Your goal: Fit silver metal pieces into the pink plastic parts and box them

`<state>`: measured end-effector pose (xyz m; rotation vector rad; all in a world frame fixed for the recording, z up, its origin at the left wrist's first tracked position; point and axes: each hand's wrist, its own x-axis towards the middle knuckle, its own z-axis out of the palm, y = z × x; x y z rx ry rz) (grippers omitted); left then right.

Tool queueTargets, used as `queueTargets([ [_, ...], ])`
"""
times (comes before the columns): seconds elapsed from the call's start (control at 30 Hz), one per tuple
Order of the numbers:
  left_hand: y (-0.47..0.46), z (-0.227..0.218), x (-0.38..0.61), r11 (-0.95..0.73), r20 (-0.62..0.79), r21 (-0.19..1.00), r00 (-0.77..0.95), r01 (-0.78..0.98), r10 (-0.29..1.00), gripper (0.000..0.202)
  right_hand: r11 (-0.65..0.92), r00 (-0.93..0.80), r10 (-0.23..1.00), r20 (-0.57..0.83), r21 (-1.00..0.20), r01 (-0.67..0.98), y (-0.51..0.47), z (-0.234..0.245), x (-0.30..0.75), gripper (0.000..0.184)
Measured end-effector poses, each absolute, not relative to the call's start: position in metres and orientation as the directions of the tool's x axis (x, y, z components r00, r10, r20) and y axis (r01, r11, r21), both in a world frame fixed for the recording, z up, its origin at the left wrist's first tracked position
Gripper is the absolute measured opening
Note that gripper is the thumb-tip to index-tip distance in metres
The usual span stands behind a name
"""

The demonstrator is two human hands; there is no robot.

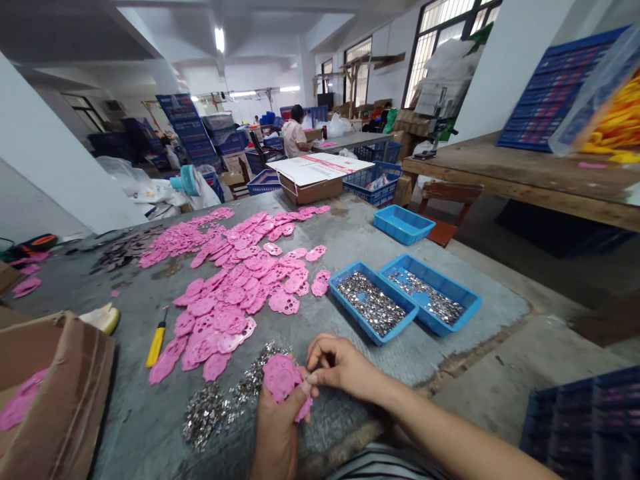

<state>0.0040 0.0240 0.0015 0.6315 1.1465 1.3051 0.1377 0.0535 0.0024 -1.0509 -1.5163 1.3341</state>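
- Scalloped pink plastic piece [280, 375]: partly hidden by the left hand [279, 415].
- Brown cardboard box [67, 400]: cut off left.
- Dark-blue plastic crate [575, 423]: cut off right.

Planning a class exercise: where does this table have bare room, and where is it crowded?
Bare: table between the pink pieces and the rear blue tray; between the yellow screwdriver and open cardboard box. Crowded: under the pink pieces and by the left hand, where metal bits lie.
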Motion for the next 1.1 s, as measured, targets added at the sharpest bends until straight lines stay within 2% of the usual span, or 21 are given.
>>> queueTargets([
  [0.2, 0.025, -0.008, 0.006, 0.125, -0.203, 0.942, -0.233, -0.310, 0.951, 0.061, -0.006, -0.230, 0.973, -0.010, -1.000, 0.018, 0.052, -0.003, 0.133, 0.041],
  [0.37, 0.026, -0.001, 0.004, 0.220, -0.264, 0.943, -0.163, -0.249, 0.951, 0.053, 0.057, -0.229, 0.972, 0.046, -0.998, 0.040, 0.048, 0.007, 0.136, 0.039],
  [0.43, 0.026, 0.010, 0.004, 0.241, -0.283, 0.902, -0.071, -0.357, 0.956, 0.053, 0.085, -0.216, 0.974, 0.072, -0.995, 0.051, 0.047, 0.015, 0.139, 0.038],
  [0.53, 0.030, 0.026, 0.003, 0.311, -0.301, 0.773, 0.113, -0.553, 0.947, 0.043, 0.100, -0.164, 0.983, 0.080, -0.988, 0.118, 0.049, 0.027, 0.143, 0.027],
  [0.7, 0.035, 0.036, 0.004, 0.414, -0.419, 0.633, 0.161, -0.654, 0.894, 0.045, 0.105, -0.297, 0.954, 0.039, -0.972, 0.208, 0.052, 0.036, 0.145, 0.024],
  [0.83, 0.033, 0.038, 0.005, 0.397, -0.441, 0.612, 0.121, -0.684, 0.889, 0.048, 0.110, -0.346, 0.938, 0.024, -0.967, 0.230, 0.050, 0.040, 0.143, 0.022],
  [1.0, 0.033, 0.037, 0.005, 0.360, -0.440, 0.653, 0.053, -0.666, 0.897, 0.049, 0.148, -0.396, 0.918, 0.032, -0.952, 0.267, 0.049, 0.042, 0.142, 0.023],
  [1.1, 0.033, 0.036, 0.005, 0.374, -0.432, 0.670, 0.072, -0.642, 0.899, 0.050, 0.154, -0.391, 0.920, 0.031, -0.945, 0.288, 0.050, 0.042, 0.142, 0.024],
])
